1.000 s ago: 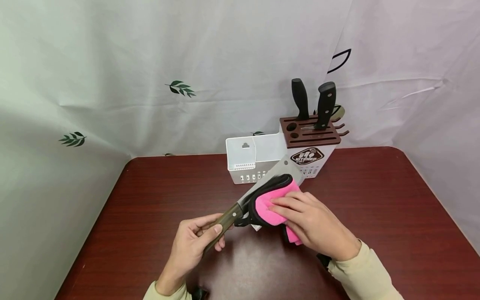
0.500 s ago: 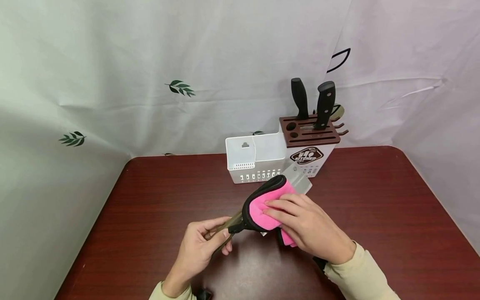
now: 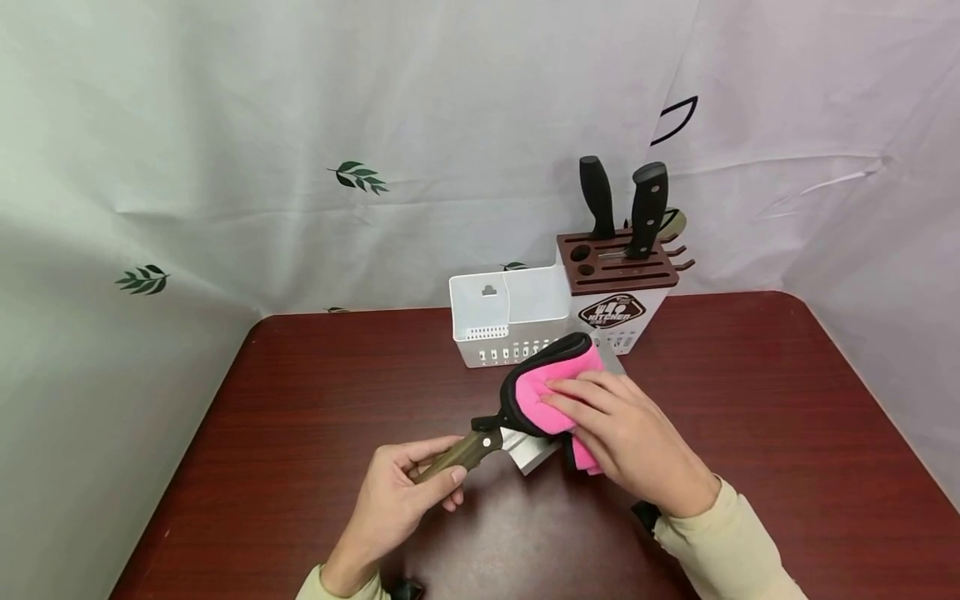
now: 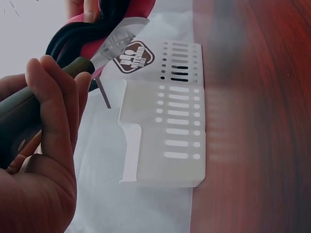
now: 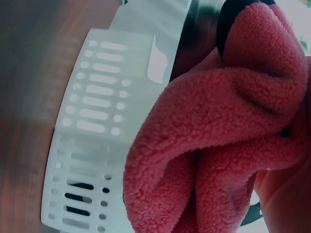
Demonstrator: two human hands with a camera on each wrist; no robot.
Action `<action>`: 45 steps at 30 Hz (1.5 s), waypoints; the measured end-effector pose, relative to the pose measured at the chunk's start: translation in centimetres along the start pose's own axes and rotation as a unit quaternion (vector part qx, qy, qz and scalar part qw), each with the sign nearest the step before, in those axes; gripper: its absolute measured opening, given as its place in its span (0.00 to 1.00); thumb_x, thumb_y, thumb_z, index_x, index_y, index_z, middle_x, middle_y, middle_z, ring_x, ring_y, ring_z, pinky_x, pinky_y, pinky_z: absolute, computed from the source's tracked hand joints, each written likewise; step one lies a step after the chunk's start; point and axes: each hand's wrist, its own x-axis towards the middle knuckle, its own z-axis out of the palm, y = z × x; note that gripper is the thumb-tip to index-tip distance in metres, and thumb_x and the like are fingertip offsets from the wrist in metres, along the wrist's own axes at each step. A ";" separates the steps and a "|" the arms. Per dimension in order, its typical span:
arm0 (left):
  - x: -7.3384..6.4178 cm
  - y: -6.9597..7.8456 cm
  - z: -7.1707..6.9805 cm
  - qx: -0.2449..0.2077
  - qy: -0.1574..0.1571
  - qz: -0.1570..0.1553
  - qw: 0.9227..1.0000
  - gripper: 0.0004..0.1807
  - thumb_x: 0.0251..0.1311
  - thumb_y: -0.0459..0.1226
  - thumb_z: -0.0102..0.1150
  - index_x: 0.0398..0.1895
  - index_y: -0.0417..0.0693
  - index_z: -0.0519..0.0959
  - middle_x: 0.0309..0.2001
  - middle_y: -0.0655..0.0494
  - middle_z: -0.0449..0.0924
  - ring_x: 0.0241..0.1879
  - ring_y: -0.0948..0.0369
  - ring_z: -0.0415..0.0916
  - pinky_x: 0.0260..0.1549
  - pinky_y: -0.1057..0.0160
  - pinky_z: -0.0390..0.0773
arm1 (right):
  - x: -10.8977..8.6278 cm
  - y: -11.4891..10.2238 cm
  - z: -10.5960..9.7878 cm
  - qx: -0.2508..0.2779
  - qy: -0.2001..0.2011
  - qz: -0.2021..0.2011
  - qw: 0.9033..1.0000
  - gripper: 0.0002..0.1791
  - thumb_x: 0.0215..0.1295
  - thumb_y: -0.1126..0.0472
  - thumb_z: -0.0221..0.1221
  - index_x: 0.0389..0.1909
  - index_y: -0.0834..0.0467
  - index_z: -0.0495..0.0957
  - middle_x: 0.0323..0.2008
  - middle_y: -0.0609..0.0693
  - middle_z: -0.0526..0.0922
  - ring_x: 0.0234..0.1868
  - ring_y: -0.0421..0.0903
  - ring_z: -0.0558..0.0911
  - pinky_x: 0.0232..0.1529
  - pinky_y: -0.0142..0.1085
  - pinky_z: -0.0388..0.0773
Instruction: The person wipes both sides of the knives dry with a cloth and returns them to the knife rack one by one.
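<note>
My left hand [image 3: 390,500] grips the wooden handle of a cleaver [image 3: 463,454], which is tilted with its blade up and to the right. My right hand [image 3: 637,446] holds a folded pink cloth [image 3: 551,400] with black edging against the blade. Most of the blade is hidden by the cloth; its lower corner near the handle and a strip at the far end show. In the left wrist view, fingers wrap the handle and part of the shiny cleaver blade [image 4: 114,44] stands out beyond them. Fluffy pink cloth [image 5: 218,111] fills much of the right wrist view.
A white knife holder [image 3: 622,321] with a brown slotted top stands at the back of the dark red table [image 3: 322,400]. Two black-handled tools [image 3: 648,208] stand in its slots. Joined to its left is a white open basket [image 3: 517,333]. A pale curtain [image 3: 450,108] hangs behind.
The cloth slid down over the handle's upper end, then back up along the blade. The blade's lower corner shows again. My left hand shifted slightly right with the cleaver.
</note>
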 end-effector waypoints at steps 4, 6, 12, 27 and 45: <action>0.0 0.1 -0.2 -0.002 -0.003 0.004 1.000 0.15 0.61 0.23 0.62 0.51 0.25 0.80 0.21 0.42 0.82 0.21 0.64 0.81 0.20 0.57 0.83 | -0.2 0.7 -0.4 -0.010 0.014 0.020 1.000 0.27 0.82 0.50 0.36 0.64 0.57 0.78 0.57 0.51 0.81 0.58 0.53 0.76 0.62 0.44 0.64; 0.0 0.1 -0.3 -0.004 -0.005 0.008 1.000 0.15 0.61 0.23 0.62 0.51 0.25 0.80 0.21 0.42 0.82 0.21 0.64 0.81 0.20 0.58 0.83 | -0.3 1.0 -0.6 -0.016 0.022 0.031 0.999 0.27 0.82 0.50 0.37 0.64 0.57 0.78 0.57 0.51 0.82 0.57 0.53 0.76 0.61 0.44 0.65; -0.1 0.1 -0.6 -0.009 -0.009 0.011 1.000 0.16 0.61 0.23 0.62 0.52 0.23 0.79 0.22 0.41 0.82 0.22 0.64 0.82 0.21 0.58 0.83 | -0.9 1.7 -1.3 -0.022 0.046 0.047 0.998 0.25 0.82 0.50 0.40 0.62 0.57 0.79 0.56 0.52 0.82 0.56 0.55 0.77 0.60 0.46 0.66; -0.6 3.3 -2.0 0.103 0.074 -0.009 0.992 0.14 0.56 0.28 0.71 0.46 0.43 0.87 0.39 0.47 0.85 0.27 0.55 0.86 0.28 0.57 0.85 | -3.8 2.7 -4.2 -0.039 0.020 0.075 0.996 0.29 0.81 0.45 0.38 0.59 0.60 0.80 0.55 0.53 0.82 0.56 0.54 0.75 0.68 0.31 0.54; 1.7 11.4 -5.7 0.175 0.150 0.069 0.971 0.16 0.51 0.25 0.74 0.45 0.38 0.86 0.31 0.47 0.88 0.29 0.55 0.87 0.26 0.66 0.82 | -8.0 7.9 -8.2 -0.100 0.031 0.095 0.990 0.35 0.80 0.40 0.36 0.52 0.66 0.81 0.47 0.59 0.83 0.49 0.57 0.75 0.66 0.20 0.47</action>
